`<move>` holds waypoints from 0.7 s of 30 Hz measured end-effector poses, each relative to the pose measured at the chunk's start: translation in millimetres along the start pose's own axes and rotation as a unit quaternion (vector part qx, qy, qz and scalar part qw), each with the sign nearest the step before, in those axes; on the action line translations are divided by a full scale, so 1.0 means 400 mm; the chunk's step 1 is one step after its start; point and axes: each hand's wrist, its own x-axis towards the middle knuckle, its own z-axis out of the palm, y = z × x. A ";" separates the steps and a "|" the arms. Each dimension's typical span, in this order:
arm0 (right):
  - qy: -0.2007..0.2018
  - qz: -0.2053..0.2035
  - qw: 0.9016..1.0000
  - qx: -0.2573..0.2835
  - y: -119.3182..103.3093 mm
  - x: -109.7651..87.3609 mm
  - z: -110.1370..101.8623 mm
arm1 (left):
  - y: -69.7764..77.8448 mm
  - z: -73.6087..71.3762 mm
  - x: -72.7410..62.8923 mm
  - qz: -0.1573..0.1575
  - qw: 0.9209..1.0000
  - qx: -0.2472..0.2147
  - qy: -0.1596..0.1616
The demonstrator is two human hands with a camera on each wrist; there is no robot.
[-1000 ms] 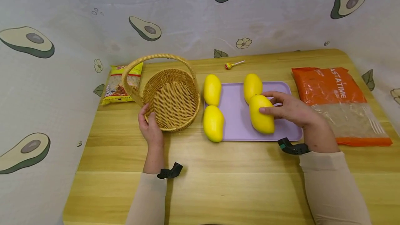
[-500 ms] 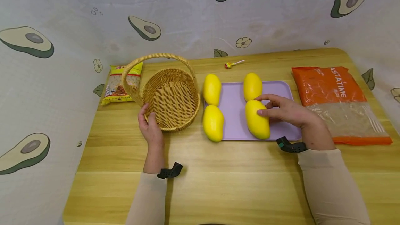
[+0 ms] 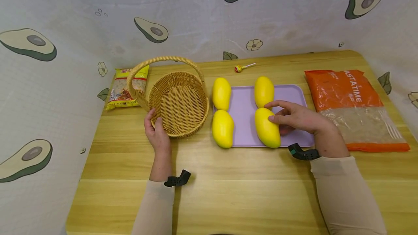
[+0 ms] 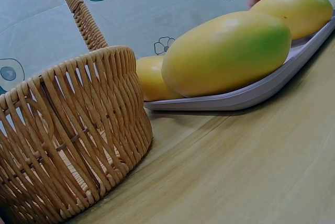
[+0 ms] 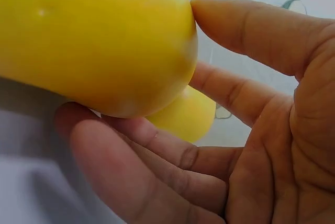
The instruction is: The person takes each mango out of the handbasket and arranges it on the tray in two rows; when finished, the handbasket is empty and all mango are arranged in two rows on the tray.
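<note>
My left hand grips the near left rim of a round wicker basket with a tall arched handle, its thumb over the rim. The basket holds nothing. On a lilac tray, my right hand holds the front right yellow mango, thumb on its side. In the right wrist view, fingers reach under this mango. Behind it lies another mango. Along the tray's left edge lie a back mango and a front mango, which also shows greenish in the left wrist view.
A yellow food packet lies behind the basket's left side. Right of the tray is a large orange and clear bag. A lollipop lies near the table's back edge. Avocado-printed cloth hangs behind the wooden table.
My right hand has brought its mango slightly left and toward the front, down to the tray, apart from the one behind. The left hand and basket stay in place.
</note>
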 end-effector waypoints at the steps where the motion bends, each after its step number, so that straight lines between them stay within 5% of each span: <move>1: 0.000 0.002 1.000 -0.002 0.000 0.000 0.000 | -0.001 0.000 0.000 0.000 1.000 0.000 0.000; 21: 0.006 0.006 1.000 -0.028 -0.003 0.002 0.001 | 0.000 -0.001 0.000 0.000 1.000 0.001 0.002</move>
